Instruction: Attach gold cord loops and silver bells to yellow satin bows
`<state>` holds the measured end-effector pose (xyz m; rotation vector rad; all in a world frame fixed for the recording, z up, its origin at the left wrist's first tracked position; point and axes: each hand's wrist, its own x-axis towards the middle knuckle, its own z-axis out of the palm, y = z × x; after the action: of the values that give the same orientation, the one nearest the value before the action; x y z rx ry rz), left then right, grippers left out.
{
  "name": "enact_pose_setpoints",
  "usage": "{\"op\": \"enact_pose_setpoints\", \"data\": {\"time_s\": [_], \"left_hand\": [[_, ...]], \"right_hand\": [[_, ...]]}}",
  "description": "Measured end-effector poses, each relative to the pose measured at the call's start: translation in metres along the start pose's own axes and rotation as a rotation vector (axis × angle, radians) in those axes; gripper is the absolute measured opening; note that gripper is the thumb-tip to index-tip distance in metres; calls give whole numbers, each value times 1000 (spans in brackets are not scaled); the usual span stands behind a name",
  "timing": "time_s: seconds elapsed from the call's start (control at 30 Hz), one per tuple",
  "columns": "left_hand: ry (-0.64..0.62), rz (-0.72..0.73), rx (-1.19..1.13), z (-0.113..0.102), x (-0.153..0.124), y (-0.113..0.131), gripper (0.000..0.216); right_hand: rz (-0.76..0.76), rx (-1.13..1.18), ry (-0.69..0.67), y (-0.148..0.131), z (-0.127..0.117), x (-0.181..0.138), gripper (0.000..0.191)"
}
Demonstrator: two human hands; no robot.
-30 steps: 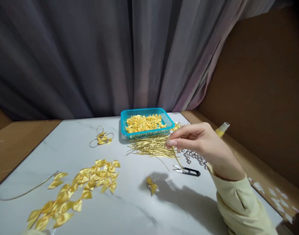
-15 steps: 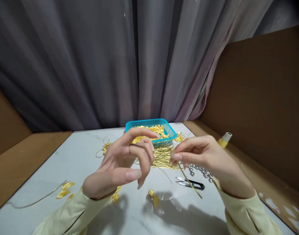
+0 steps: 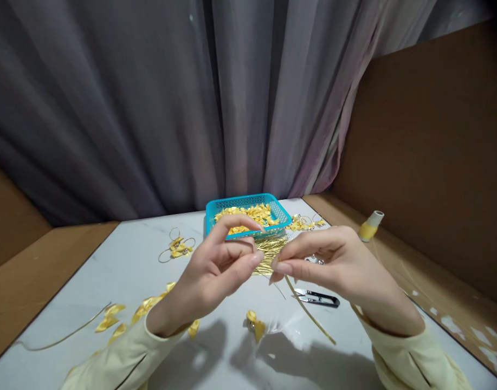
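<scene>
As a person in pale yellow sleeves works at a white desk, the right hand pinches a cord between thumb and fingers, its loose end slanting toward the near right, past black-handled snips. Just left of it, the left hand is raised, its grip spread, index finger apart from the thumb and the other fingers curled. Beyond the hands lie a pile of gold strands and a blue basket of yellow bows. A single bow rests at near centre; more lie left, partly behind the left arm. Bow-trimmed loops sit at far left, a yellow-and-white tube at right.
</scene>
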<state>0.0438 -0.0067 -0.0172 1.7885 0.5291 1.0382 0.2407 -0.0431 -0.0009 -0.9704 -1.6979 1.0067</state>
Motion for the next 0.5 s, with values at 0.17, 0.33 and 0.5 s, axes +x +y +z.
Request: {"op": "enact_pose_setpoints", "data": {"time_s": [0.17, 0.33, 0.5], "left_hand": [[-280, 183, 161, -9, 10, -12, 26], [-431, 461, 675, -6, 13, -21, 39], [-368, 604, 910, 1, 9, -26, 23]], "right_hand": [[95, 255, 148, 17, -5, 14, 10], [208, 484, 147, 32, -5, 29, 14], [288, 790, 118, 42, 2, 34, 15]]}}
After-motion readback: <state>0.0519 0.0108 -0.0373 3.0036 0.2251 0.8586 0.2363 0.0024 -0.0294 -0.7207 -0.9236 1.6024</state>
